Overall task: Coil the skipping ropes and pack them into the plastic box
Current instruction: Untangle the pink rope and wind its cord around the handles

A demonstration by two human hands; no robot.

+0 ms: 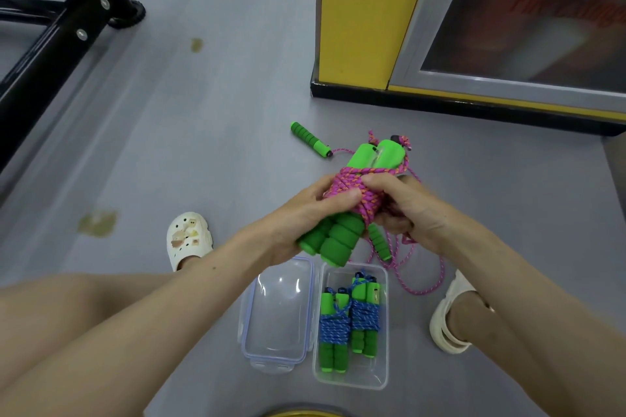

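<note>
The pink skipping rope was held above the floor, its cord wound round a pair of green handles whose foam ends pointed down toward the person. The left hand gripped the bundle from the left, thumb laid across the coils and the other fingers curled behind the handles. The right hand closed on the right side of the coil, forefinger over the top turns and the remaining fingers bent underneath around cord. Both forearms reached forward from the near edge of the view and met at the bundle.

Directly below, on the floor, stood the plastic box, holding two blue-corded ropes side by side, handles lengthwise. Its clear lid lay touching the box's left wall. A second pink rope trailed loose on the floor right of the box, one handle beyond the hands, another just under them. A white sandal stood left, another right. A yellow cabinet bounded the far right; bare floor lay between.
</note>
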